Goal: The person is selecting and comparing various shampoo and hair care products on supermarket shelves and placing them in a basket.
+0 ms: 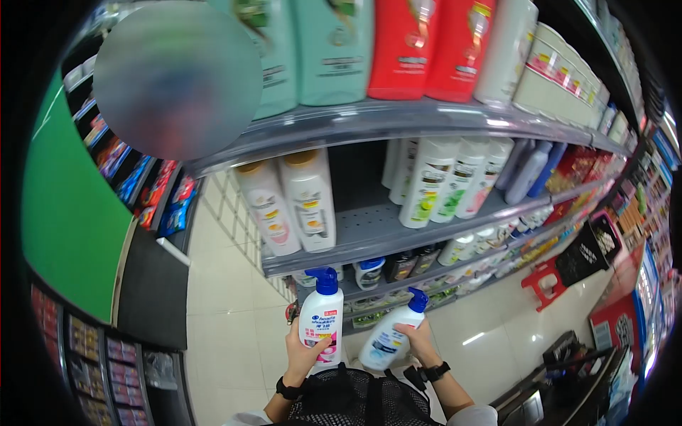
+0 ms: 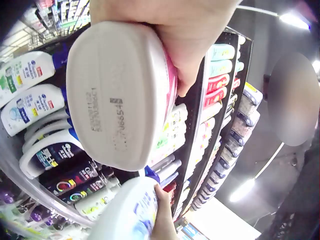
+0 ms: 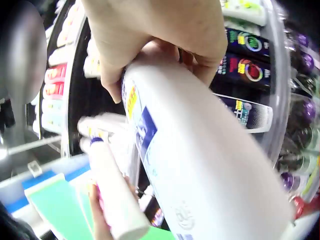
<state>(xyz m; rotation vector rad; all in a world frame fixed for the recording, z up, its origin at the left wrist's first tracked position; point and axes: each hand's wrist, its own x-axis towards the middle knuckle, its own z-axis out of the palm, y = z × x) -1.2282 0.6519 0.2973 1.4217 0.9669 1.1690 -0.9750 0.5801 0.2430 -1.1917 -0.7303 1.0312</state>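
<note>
My left hand point(image 1: 301, 353) grips a white shampoo bottle point(image 1: 321, 312) with a blue pump top and a pink-marked label, held nearly upright in front of the body. In the left wrist view its flat base, printed with a code, faces the camera. A second white shampoo bottle point(image 1: 382, 345), with a blue pump and a blue label, leans to the right in the head view. My right hand point(image 1: 419, 339) holds it near the top, fingers curled round its upper body. The two bottles are side by side, a small gap between them.
Ahead stands a shelf unit point(image 1: 426, 245) with several bottles on its tiers. Two white bottles with orange caps point(image 1: 309, 206) stand at its left end. A red stool point(image 1: 545, 284) and a black basket point(image 1: 582, 257) are at the right. A green panel point(image 1: 71, 213) rises at the left.
</note>
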